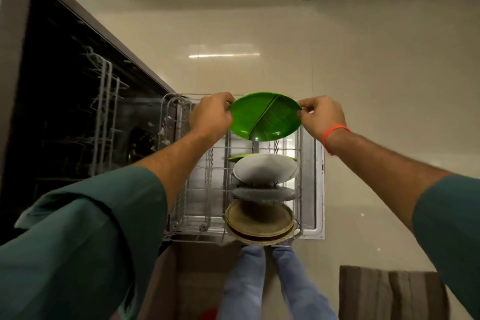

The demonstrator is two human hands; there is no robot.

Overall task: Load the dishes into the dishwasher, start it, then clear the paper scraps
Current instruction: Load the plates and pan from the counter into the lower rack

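Above the rack (301,179), left hand (211,117) and right hand (322,117) pinch the green plate (262,118).

Head camera, 1 wide view, steeply downward, close above pulled-out rack (301,163).

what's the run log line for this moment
step: loading | left hand + right hand: hold green plate by rim | above rack | white plate racked

Glossy cream floor tiles (363,86) mirror a strip light, with a striped brown mat (392,293) nearby.
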